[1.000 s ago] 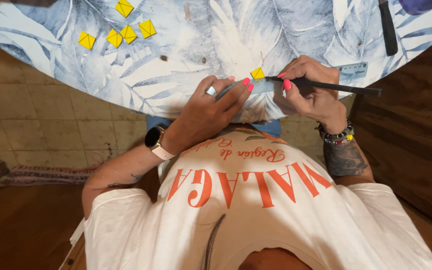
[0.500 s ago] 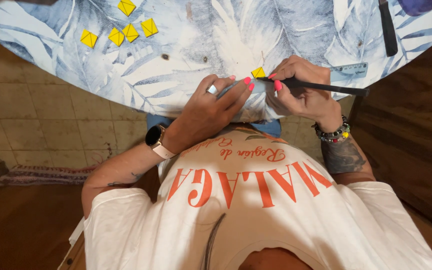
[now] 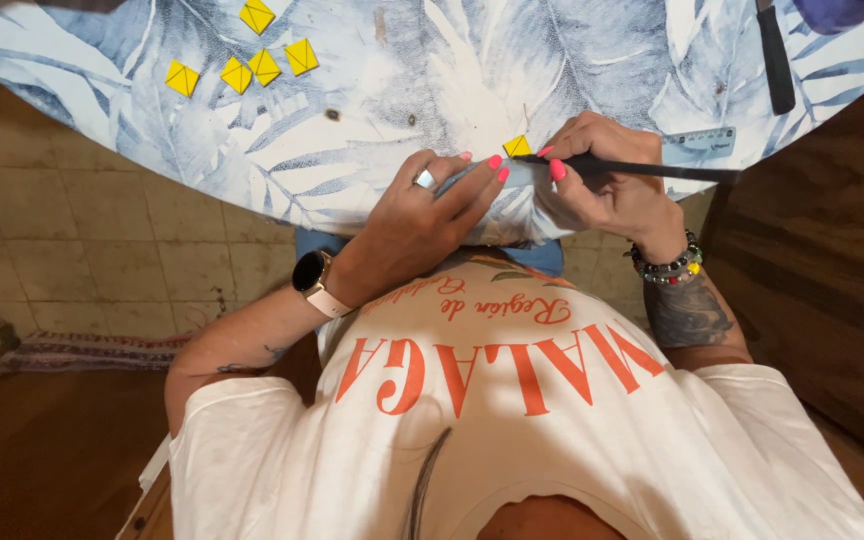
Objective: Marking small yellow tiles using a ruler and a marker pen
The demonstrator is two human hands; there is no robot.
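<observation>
My left hand (image 3: 422, 215) lies at the near edge of the round table (image 3: 372, 130), fingers stretched out flat and pressed together on a pale, greyish piece (image 3: 512, 178) that rests on the leaf-patterned cloth. I cannot tell exactly what that piece is, since my hands cover most of it. My left fingertips (image 3: 497, 165) sit on top of it rather than curling around it, so this hand is pressing down, not clasping. A ring shows on one finger, and a watch (image 3: 312, 272) with a light strap sits on the wrist.

My right hand (image 3: 607, 190) is just to the right, touching the same piece. Its fingers are closed around a thin dark tool (image 3: 632, 168), which runs level from my fingertips out to the right, past the table edge. The tool's left end meets the pale piece where my two hands come together. A bead bracelet (image 3: 667, 268) circles the right wrist.

A small yellow square (image 3: 517, 146) lies on the cloth just beyond my fingertips, touching or nearly touching them. Farther off, at the far left, five more yellow squares (image 3: 242, 60) lie in a loose cluster. To the right a clear ruler (image 3: 700, 140) lies near my right hand, and a dark, long object (image 3: 774, 55) lies at the far right.
</observation>
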